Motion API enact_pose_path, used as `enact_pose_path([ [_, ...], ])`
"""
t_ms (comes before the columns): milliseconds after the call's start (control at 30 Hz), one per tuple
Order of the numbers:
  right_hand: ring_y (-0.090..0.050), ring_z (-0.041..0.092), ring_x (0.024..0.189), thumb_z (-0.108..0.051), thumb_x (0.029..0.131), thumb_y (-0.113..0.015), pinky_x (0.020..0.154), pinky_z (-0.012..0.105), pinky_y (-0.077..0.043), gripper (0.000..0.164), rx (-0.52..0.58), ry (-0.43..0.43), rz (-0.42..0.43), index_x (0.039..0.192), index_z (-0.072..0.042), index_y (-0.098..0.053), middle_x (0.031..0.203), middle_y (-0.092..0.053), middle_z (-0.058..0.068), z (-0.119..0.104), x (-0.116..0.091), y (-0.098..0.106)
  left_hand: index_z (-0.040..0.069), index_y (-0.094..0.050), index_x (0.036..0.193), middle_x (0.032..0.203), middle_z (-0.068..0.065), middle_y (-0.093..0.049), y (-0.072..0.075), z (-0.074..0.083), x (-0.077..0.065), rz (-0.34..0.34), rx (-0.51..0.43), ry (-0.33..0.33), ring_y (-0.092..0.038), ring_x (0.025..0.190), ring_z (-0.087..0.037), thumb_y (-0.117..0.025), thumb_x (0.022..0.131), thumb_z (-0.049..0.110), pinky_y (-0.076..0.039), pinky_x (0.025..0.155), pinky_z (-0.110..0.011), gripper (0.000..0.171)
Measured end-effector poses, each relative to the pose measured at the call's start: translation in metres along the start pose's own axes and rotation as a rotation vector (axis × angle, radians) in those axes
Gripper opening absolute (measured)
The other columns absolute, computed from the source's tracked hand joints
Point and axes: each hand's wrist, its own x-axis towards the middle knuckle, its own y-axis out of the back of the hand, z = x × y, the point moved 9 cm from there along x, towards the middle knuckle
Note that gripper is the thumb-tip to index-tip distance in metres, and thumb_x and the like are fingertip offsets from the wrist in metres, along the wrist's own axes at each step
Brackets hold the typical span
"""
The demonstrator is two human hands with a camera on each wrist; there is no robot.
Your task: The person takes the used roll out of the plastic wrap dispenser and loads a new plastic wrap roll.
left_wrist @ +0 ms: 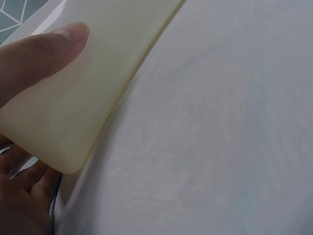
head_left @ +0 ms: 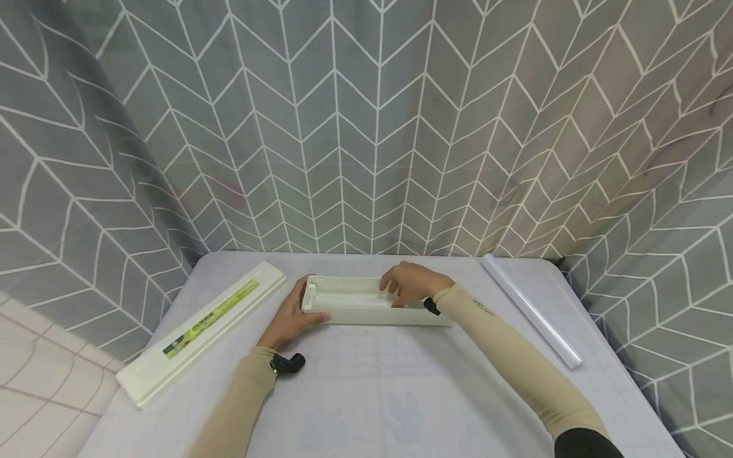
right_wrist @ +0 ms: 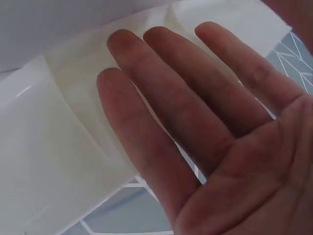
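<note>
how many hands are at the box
2: the left hand grips the left end of the box, and the right hand reaches in over its right half. No others show.

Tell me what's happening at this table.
Someone's left-hand grip holds the left end of a long, open white box, while their right-hand grip is at its open top, nearer the right end. A long white panel with a green label lies to the left, and a clear roll to the right.

The head view is evenly lit, while both wrist views look dimmer, the right's shaded fingers [right_wrist: 168, 100] seemingly soft.
</note>
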Motion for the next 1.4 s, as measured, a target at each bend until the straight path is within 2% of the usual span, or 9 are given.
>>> enact_pose_path([
  [167,-0.073,0.020,0.106,-0.011,0.085,-0.089,0.094,0.038,-0.059,0.040,-0.038,0.004,-0.021,0.123,-0.015,-0.077,0.108,-0.081,0.005,-0.004,0.007,-0.004,0.006,-0.027,0.165,0.156,-0.015,-0.050,-0.001,-0.003,0.001,-0.006,-0.007,0.015,-0.050,0.142,-0.034,-0.095,0.079,0.013,-0.037,0.112,-0.016,0.110],
  [433,-0.072,0.016,0.093,-0.003,0.081,-0.087,0.090,0.038,-0.060,0.045,-0.094,0.022,-0.043,0.124,-0.015,-0.078,0.099,-0.078,0.004,-0.010,0.016,-0.006,0.007,-0.027,0.166,0.159,-0.015,-0.048,0.000,0.001,-0.002,-0.006,0.007,0.029,-0.047,0.147,-0.035,-0.095,0.079,0.013,-0.034,0.120,-0.028,0.110],
  [700,-0.073,0.018,0.099,0.000,0.081,-0.084,0.094,0.040,-0.059,0.051,-0.149,0.051,-0.073,0.128,-0.016,-0.076,0.107,-0.079,0.005,-0.017,0.022,-0.009,0.007,-0.026,0.166,0.160,-0.015,-0.047,0.000,0.002,-0.002,-0.012,0.003,0.028,-0.047,0.146,-0.035,-0.094,0.080,0.014,-0.036,0.115,-0.019,0.110],
  [800,-0.074,0.018,0.098,0.002,0.081,-0.084,0.093,0.039,-0.060,0.050,-0.156,0.061,-0.066,0.126,-0.016,-0.076,0.107,-0.080,0.004,-0.019,0.025,-0.011,0.007,-0.025,0.166,0.160,-0.015,-0.047,0.000,0.000,-0.001,-0.016,0.000,0.025,-0.047,0.147,-0.035,-0.093,0.081,0.014,-0.037,0.119,-0.026,0.109],
  [933,-0.071,0.017,0.095,0.002,0.081,-0.084,0.088,0.036,-0.059,0.045,-0.193,0.092,-0.038,0.121,-0.016,-0.079,0.104,-0.077,0.003,-0.025,0.028,-0.012,0.005,-0.025,0.166,0.160,-0.015,-0.047,0.000,0.000,-0.001,-0.015,0.003,0.026,-0.046,0.148,-0.035,-0.094,0.081,0.014,-0.033,0.125,-0.043,0.110],
  [1033,-0.069,0.017,0.092,0.004,0.081,-0.082,0.084,0.035,-0.058,0.041,-0.219,0.122,-0.018,0.118,-0.015,-0.080,0.103,-0.075,0.005,-0.031,0.030,-0.014,0.005,-0.025,0.166,0.160,-0.015,-0.047,0.001,0.000,-0.001,-0.007,-0.001,0.027,-0.045,0.149,-0.035,-0.095,0.080,0.014,-0.029,0.127,-0.052,0.112],
  [1200,-0.070,0.016,0.088,0.006,0.080,-0.082,0.080,0.032,-0.059,0.040,-0.228,0.135,-0.007,0.115,-0.012,-0.081,0.103,-0.076,0.005,-0.034,0.033,-0.015,0.006,-0.025,0.166,0.162,-0.014,-0.046,0.000,-0.001,-0.001,-0.005,0.024,0.037,-0.042,0.152,-0.034,-0.095,0.079,0.016,-0.024,0.128,-0.052,0.112],
  [1400,-0.071,0.017,0.087,0.010,0.079,-0.077,0.080,0.034,-0.060,0.040,-0.232,0.145,0.009,0.113,-0.011,-0.081,0.102,-0.077,0.005,-0.035,0.037,-0.016,0.006,-0.025,0.166,0.162,-0.013,-0.046,0.001,-0.003,0.000,-0.005,0.025,0.035,-0.043,0.151,-0.034,-0.095,0.079,0.013,-0.025,0.127,-0.054,0.112],
])
